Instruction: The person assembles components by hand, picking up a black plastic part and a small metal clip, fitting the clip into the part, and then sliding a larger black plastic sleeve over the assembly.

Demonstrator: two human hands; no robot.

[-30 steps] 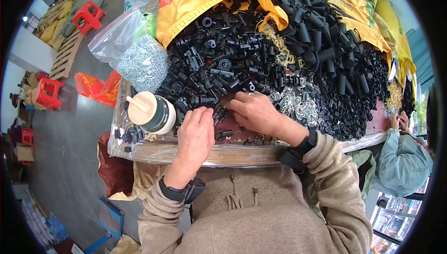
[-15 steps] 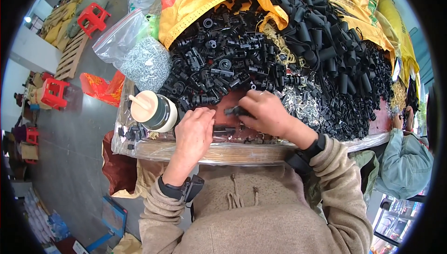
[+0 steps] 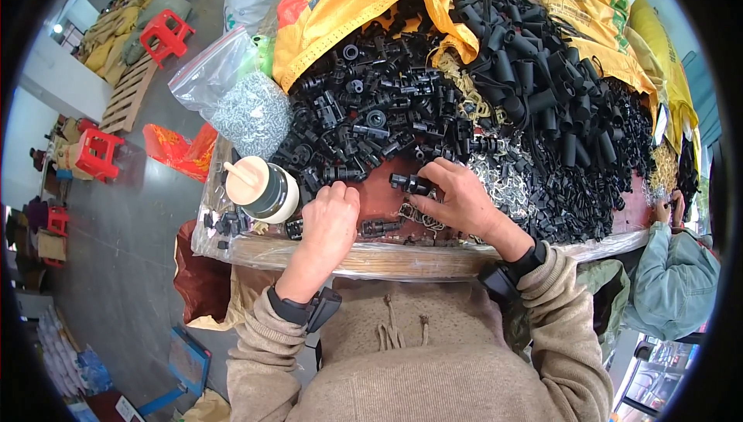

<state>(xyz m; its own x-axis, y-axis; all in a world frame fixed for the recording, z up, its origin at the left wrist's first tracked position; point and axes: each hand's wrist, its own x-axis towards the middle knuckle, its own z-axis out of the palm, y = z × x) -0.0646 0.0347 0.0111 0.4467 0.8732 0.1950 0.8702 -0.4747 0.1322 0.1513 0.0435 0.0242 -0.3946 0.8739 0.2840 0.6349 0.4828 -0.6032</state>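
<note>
My right hand [image 3: 458, 201] pinches a black cylindrical plastic fitting [image 3: 410, 183] between thumb and fingers, just above the reddish tabletop [image 3: 379, 197]. To its left, my left hand [image 3: 329, 221] has its fingers curled together and pointing down; whatever they hold, if anything, is hidden. Right beyond those fingertips lies another black plastic fitting [image 3: 343, 173], at the edge of a large pile of similar fittings [image 3: 371, 118]. Two more black parts lie by the near edge, one of them a fitting [image 3: 381, 227] between my hands. Thin metal rings or clips [image 3: 422, 217] lie below my right hand.
A jar with a pink lid [image 3: 263, 190] stands left of my left hand, before a clear bag of small silvery pieces [image 3: 251, 116]. Black tubes [image 3: 534, 81], silvery clips [image 3: 501, 170] and small black pieces [image 3: 576, 197] are heaped at right. A person in a light-blue sleeve [image 3: 669, 267] works far right.
The black fitting in my right hand has come more into view, and that hand has shifted slightly right. My left hand has drawn its fingers in. The view has shifted a little.
</note>
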